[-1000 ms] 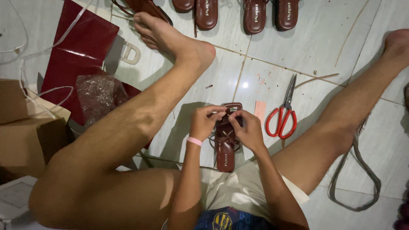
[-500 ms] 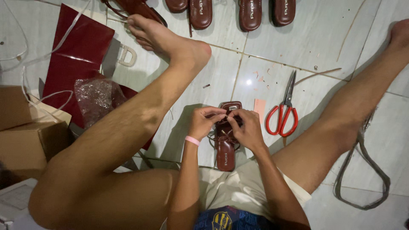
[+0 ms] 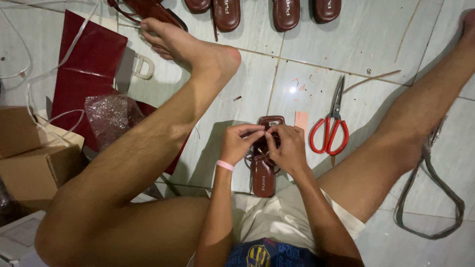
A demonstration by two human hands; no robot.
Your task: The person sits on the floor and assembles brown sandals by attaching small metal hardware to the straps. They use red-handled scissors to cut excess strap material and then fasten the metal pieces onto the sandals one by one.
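Note:
A dark brown sandal [image 3: 263, 174] lies on the tiled floor between my legs, toe end pointing away from me. My left hand [image 3: 238, 144], with a pink band on the wrist, pinches the sandal's strap near its middle. My right hand [image 3: 288, 147] grips the same strap from the other side, fingertips touching those of the left. The strap itself is mostly hidden under my fingers.
Red-handled scissors [image 3: 330, 128] lie just right of the sandal, beside a small pink slip [image 3: 301, 119]. Several brown sandals [image 3: 226, 13] line the top edge. Dark red sheets [image 3: 91, 64], a plastic bag [image 3: 110, 114] and cardboard boxes [image 3: 34, 163] sit at left. A grey strap loop [image 3: 429, 198] lies at right.
Both hands stay on the sandal, fingers shifting slightly on the strap. The view has drifted a little; nothing else has moved.

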